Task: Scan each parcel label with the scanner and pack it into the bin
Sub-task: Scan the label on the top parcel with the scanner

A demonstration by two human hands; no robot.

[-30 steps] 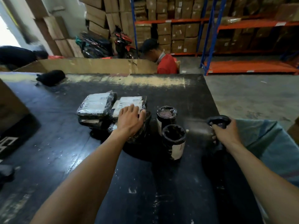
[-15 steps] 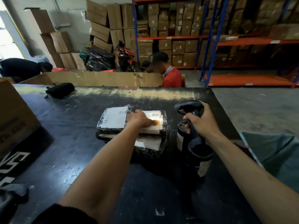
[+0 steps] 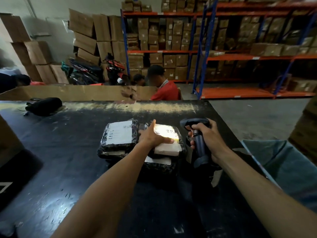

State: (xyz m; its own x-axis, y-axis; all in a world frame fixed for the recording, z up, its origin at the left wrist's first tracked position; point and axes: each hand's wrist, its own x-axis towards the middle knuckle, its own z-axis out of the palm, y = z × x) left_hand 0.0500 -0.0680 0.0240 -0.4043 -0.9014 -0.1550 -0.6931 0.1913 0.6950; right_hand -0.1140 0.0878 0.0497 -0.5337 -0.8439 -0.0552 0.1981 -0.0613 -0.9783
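Two stacks of black-wrapped parcels with white labels lie side by side on the black table. The left parcel shows a big white label. My left hand rests flat on the top right parcel, fingers spread beside its label, which glows bright under the scanner's light. My right hand grips the dark handheld scanner just right of that parcel, head pointed left at the label. A grey-blue bag-lined bin stands at the table's right edge.
A black pouch lies at the table's far left. A cardboard box sits at the left edge. Behind the table is a cardboard wall, a person in a red shirt, and blue-orange racks full of cartons.
My right hand brought the scanner from the table's right edge up over the black tubs to the parcels. Its light now hits the label under my left hand.
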